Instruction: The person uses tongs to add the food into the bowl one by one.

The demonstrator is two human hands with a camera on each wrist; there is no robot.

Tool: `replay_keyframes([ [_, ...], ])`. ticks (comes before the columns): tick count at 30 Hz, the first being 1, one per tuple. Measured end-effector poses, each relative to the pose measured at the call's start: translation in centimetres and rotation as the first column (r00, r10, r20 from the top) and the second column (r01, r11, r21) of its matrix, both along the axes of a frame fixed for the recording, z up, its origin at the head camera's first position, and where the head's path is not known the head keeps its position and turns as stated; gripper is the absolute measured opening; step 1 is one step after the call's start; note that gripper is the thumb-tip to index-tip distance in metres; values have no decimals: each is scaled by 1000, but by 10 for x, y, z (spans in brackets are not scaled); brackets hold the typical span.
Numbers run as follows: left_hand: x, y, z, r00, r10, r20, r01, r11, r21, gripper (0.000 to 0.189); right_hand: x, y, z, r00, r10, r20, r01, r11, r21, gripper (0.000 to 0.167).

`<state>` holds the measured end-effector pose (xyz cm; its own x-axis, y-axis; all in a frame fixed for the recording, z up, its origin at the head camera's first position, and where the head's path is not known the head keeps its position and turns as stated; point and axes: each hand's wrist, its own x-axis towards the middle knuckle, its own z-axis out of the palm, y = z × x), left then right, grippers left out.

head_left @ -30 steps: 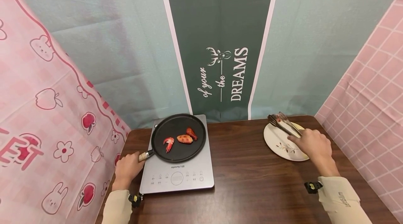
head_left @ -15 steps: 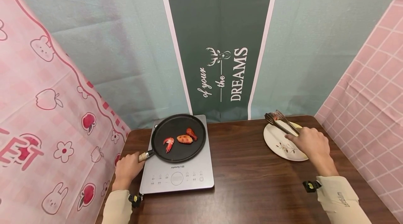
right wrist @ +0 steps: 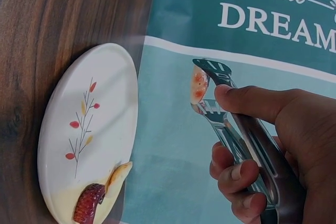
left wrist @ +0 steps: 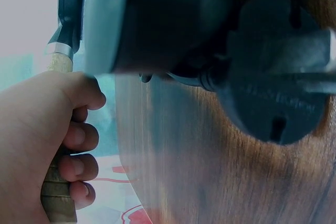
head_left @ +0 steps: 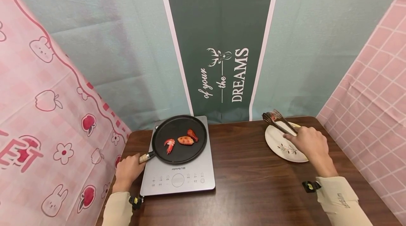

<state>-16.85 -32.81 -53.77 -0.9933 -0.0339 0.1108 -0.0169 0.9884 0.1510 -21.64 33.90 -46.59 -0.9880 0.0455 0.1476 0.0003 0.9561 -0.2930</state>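
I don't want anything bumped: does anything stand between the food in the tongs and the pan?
Nothing visible: the tongs hold the food raised, with only tabletop and backdrop showing between it and the pan.

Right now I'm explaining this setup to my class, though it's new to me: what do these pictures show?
There is no robot, just a person's two bare hands. The wide view comes from a head camera; the close ones from a camera on each wrist. On the wooden table, a silver cooktop bears a flat black pan with a shrimp, a yellowish piece and a reddish piece of food. The left hand grips the pan's wooden handle. The right hand holds metal tongs pinching a red-spotted piece, near a plate bearing two more food pieces.
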Motion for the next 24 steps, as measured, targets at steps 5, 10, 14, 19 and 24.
replay_keyframes([
  [5, 0, 0, 0, 1000, 3, 10, -3, 1000, -2, 26, -1, -5, 2, 1000, 9, -13, -9, 1000, 0, 51],
  [10, 0, -1, 1, 999, 8, 35, -8, 1000, 0, 27, -1, -9, 3, 999, 31, -34, -31, 1000, 3, 58],
  [14, 0, -1, 1, 999, 8, 48, -8, 1000, 5, 27, 1, -12, 5, 998, 49, -50, -48, 999, 9, 58],
  [19, -1, -1, 0, 999, 9, 46, -9, 1000, 6, 27, 1, -18, 7, 996, 57, -63, -56, 998, 8, 53],
  [24, -1, -2, -1, 999, 8, 39, -8, 1000, 5, 27, 0, -24, 10, 997, 56, -61, -56, 998, -2, 46],
])
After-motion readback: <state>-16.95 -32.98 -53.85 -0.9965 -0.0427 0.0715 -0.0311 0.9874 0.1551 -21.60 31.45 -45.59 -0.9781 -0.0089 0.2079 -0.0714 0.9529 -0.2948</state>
